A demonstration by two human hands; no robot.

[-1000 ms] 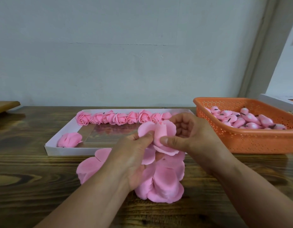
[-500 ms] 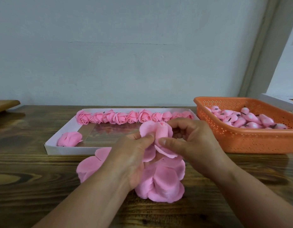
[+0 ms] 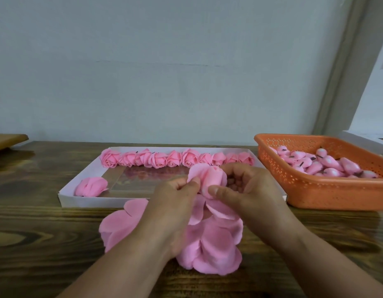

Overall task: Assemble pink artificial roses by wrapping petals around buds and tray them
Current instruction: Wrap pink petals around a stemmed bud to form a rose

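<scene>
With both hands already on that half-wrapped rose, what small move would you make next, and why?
Probably fold the raised petal down around the bud. The half-wrapped rose is pinched by the left hand and the right hand, and its outer petals stand loose above the fingers, unlike the tight finished roses along the far wall of the white tray.

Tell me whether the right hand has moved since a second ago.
Yes. The right hand has curled closer around the rose, uncovering the right-end roses of the row in the white tray.

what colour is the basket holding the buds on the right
Orange, with small perforated holes in its walls: the basket shows in the head view, the only one here.
</scene>
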